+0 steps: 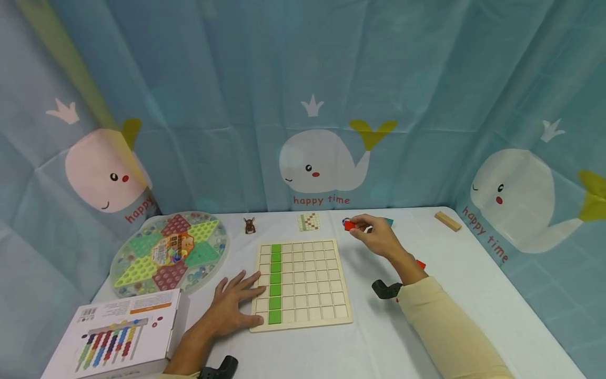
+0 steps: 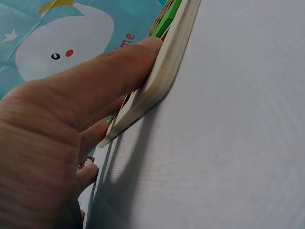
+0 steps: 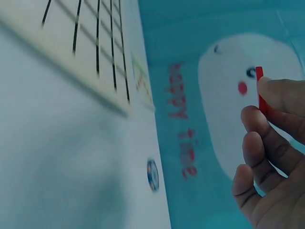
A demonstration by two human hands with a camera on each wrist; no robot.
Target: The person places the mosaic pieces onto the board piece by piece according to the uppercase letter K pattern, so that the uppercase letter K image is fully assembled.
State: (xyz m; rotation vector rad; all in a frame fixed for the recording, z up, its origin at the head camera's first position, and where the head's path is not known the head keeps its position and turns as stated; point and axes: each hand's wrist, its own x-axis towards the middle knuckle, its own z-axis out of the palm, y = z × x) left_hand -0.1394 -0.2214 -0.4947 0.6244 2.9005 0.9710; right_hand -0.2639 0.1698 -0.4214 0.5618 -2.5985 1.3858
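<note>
A wooden grid board (image 1: 310,284) lies on the white table, with a column of green tiles (image 1: 275,290) in its second column from the left. My left hand (image 1: 229,305) rests at the board's left edge, fingers spread; in the left wrist view the thumb (image 2: 136,59) presses on its rim. Beyond the board's far right corner, my right hand (image 1: 379,237) pinches a small red tile (image 1: 349,225) between thumb and fingers. The right wrist view shows this red tile (image 3: 261,90) edge-on, held up off the table.
A patterned card (image 1: 309,222) and a brown animal figurine (image 1: 249,226) are at the back. Left stand a round marble game board (image 1: 142,251) and a white box (image 1: 123,331). A wooden stick (image 1: 447,221) lies far right; red pieces (image 1: 420,264) show partly behind my right arm.
</note>
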